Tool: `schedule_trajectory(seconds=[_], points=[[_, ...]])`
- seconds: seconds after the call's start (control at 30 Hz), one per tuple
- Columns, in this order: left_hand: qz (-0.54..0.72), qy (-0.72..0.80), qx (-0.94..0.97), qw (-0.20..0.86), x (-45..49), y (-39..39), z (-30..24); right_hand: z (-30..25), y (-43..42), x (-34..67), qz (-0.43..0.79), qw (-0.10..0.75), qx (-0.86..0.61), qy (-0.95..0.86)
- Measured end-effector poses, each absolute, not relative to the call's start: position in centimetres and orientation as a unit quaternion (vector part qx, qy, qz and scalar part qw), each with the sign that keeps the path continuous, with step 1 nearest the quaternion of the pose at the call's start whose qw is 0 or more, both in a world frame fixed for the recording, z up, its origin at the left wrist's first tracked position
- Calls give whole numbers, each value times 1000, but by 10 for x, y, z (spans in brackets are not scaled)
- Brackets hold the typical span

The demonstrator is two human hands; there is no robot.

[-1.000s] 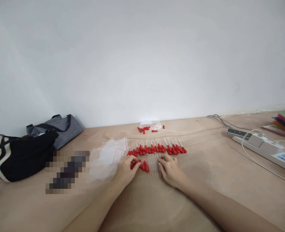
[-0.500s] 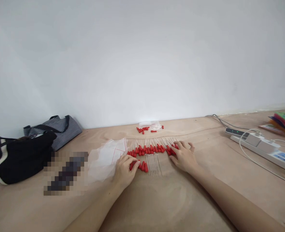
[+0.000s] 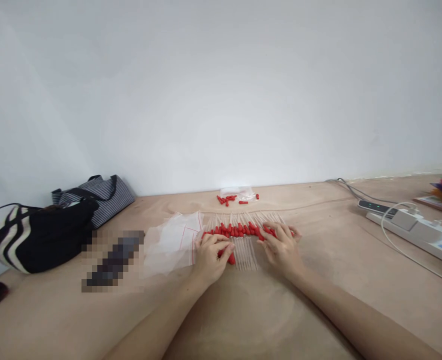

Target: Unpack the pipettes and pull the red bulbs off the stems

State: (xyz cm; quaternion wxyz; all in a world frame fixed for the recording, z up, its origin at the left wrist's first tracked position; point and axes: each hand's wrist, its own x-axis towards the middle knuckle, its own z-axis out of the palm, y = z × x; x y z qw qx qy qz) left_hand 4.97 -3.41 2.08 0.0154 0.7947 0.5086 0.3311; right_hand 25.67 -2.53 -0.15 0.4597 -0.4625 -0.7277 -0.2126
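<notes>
A row of droppers (image 3: 239,229) with red rubber bulbs lies on the table, clear thin tubes pointing away toward the wall. Bent over loose red bulbs (image 3: 232,259), my left hand (image 3: 211,259) has its thumb and fingers closed in on them in front of the row's left end. My right hand (image 3: 284,250) curls its fingers and thumb around droppers at the right end, covering part of their red bulbs. Between the hands, several bare clear tubes (image 3: 245,254) lie side by side. Which single pieces the fingertips pinch is partly hidden.
Clear zip bags (image 3: 172,240) lie left of the row. Farther back are loose red bulbs (image 3: 226,200) and a small plastic bag (image 3: 238,191). A black bag (image 3: 56,237) and a striped bag (image 3: 114,200) stand left; a power strip (image 3: 423,237) with cables lies right.
My right hand's fingers have drawn in from a spread pose around the right-end droppers. My left hand covers more of the loose bulbs. The view has shifted slightly.
</notes>
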Motion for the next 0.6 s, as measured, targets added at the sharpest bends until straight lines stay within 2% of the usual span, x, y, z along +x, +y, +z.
schedule_trajectory(seconds=[0.17,0.37,0.5,0.6], points=[[297,504,799,139,70,-42,19,-2,-46,226,-168,485,-371,-774],[389,501,737,232,72,-39,9,-3,-48,218,-155,460,-326,-811],[359,524,769,75,59,-36,15,-4,-44,225,-190,458,-305,-813],[335,484,807,-36,51,-35,20,-7,-39,231,-237,440,-289,-817]])
